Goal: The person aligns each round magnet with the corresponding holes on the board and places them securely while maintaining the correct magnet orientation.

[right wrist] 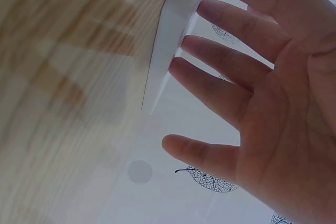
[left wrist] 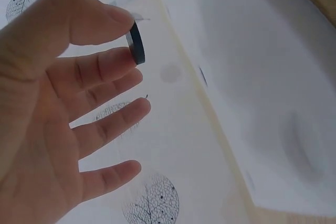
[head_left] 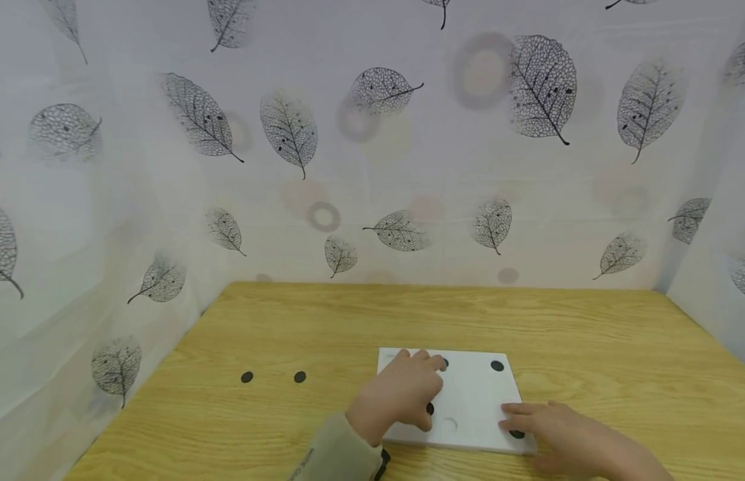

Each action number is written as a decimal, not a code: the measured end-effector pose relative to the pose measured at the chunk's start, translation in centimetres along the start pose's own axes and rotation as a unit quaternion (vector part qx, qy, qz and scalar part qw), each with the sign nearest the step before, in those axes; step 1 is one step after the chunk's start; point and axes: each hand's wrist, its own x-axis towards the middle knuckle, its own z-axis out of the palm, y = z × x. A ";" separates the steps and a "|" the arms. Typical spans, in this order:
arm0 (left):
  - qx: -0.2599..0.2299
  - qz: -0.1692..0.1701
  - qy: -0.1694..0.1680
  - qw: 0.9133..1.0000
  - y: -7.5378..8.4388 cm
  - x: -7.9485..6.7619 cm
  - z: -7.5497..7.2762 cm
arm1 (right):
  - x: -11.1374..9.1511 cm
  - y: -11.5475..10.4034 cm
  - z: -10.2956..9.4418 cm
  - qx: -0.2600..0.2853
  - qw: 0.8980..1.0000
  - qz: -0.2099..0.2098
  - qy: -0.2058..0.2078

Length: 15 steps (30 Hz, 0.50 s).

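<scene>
A white rectangular board point(head_left: 471, 401) with shallow round recesses lies on the table. Over its left half, my left hand point(head_left: 399, 391) pinches a small black disc point(left wrist: 137, 44) between thumb and index finger, holding it on edge; the other fingers spread loosely. Within the board, an empty recess point(head_left: 449, 425) shows just right of the thumb. One black disc point(head_left: 497, 366) sits near the far right corner, and another dark disc is partly covered by the left fingertips. My right hand point(head_left: 564, 434) has its extended fingers on the board's right edge, partly covering a disc point(head_left: 517, 434) at the near right corner.
Two loose black discs, a left one point(head_left: 247, 377) and a right one point(head_left: 300, 377), lie on the wooden table point(head_left: 228, 427) left of the board. A pale curtain point(head_left: 372, 167) with leaf prints stands behind the table and along both sides.
</scene>
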 end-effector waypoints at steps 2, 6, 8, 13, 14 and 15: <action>0.005 0.000 -0.004 1.000 0.4 0.3 -0.1 | -0.1 0.0 0.0 -0.003 1.000 -0.004 0.002; 0.020 0.003 -0.009 1.000 1.2 0.8 -0.1 | -0.2 0.0 -0.1 -0.007 1.000 -0.009 0.003; 0.026 0.007 -0.011 1.000 1.6 1.1 0.0 | -0.1 0.0 -0.1 -0.006 1.000 -0.008 0.001; 0.036 0.012 -0.025 0.999 2.2 1.8 0.3 | -0.1 -0.1 -0.2 0.005 1.000 0.001 -0.006; 0.035 0.011 -0.030 0.999 2.2 1.9 0.4 | -0.1 -0.1 -0.2 0.003 1.000 0.000 -0.005; 0.033 0.010 -0.036 0.999 2.3 2.1 0.4 | -0.1 -0.1 -0.2 0.003 1.000 -0.002 -0.004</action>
